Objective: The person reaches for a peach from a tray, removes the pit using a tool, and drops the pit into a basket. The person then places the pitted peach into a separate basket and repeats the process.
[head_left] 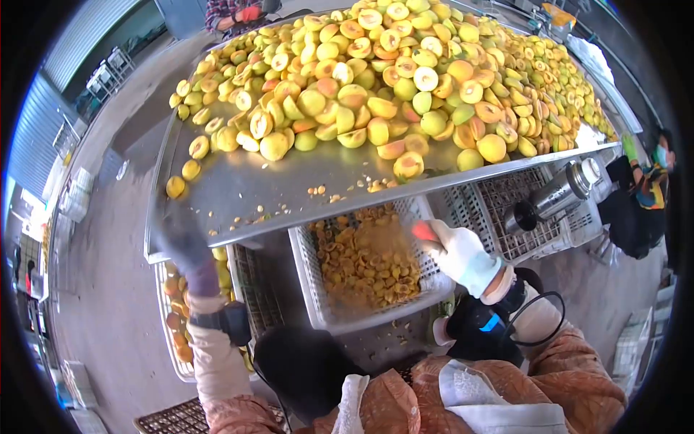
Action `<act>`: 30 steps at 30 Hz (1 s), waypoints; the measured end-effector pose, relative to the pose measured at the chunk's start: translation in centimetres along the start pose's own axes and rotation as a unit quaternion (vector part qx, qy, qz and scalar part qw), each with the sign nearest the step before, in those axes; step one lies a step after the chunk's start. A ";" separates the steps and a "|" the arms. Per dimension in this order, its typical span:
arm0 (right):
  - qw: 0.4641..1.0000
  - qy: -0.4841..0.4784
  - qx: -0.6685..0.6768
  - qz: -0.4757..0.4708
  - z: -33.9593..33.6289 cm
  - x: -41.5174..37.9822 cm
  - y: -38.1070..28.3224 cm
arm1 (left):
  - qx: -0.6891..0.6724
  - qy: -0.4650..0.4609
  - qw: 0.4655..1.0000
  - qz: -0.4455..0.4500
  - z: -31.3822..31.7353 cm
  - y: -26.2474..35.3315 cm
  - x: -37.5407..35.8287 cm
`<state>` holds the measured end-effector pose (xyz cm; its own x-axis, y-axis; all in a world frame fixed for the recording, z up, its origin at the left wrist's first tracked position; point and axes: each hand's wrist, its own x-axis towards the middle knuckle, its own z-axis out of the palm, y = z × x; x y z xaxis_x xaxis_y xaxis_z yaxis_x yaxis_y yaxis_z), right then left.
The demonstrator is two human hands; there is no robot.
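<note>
My left hand (184,242), in a dark glove, is smeared by motion at the near left corner of the metal table (253,184). Below it stands a white crate (189,372) with yellow fruit inside. In a white glove, my right hand (463,254) is closed around a tool with a red end (424,230), the rest of it hidden or blurred. That hand is over the right rim of a white crate (307,289) holding brownish-yellow fruit pieces (369,257). Many halved yellow peaches or similar fruit (347,94) are heaped on the table.
Small pits and scraps (318,191) lie along the table's raised near edge. A steel cylinder (560,189) lies over crates at the right. Across the table is a person with a red glove (249,13); another person (643,181) is at far right. A brown crate (181,418) sits at lower left.
</note>
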<state>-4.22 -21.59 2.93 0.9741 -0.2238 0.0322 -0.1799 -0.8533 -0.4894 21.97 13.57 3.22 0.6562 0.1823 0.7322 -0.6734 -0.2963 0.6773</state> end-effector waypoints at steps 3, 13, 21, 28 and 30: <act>0.998 0.026 0.049 -0.015 0.5 0.8 -0.3 | 0.131 -0.253 0.957 -0.047 9.2 6.6 2.1; 0.994 0.052 0.098 0.013 -1.0 1.1 0.2 | 0.337 -0.352 0.872 0.036 28.9 6.4 -1.5; 0.980 0.141 0.144 0.000 -1.9 -0.1 -0.1 | 0.226 -0.353 0.907 -0.040 25.5 1.9 -3.9; 0.977 0.152 0.147 0.004 -1.6 -0.2 -0.6 | 0.309 -0.360 0.879 0.044 26.0 6.9 -4.9; 0.976 0.142 0.167 -0.005 -1.9 -0.2 -0.9 | 0.306 -0.360 0.881 0.030 28.2 6.9 -4.3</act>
<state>-4.52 -21.62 4.99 0.8899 -0.3786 0.2543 -0.0706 -0.6651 -0.7434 24.07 -15.67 2.74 0.8203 -0.4273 0.3801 -0.5486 -0.7755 0.3123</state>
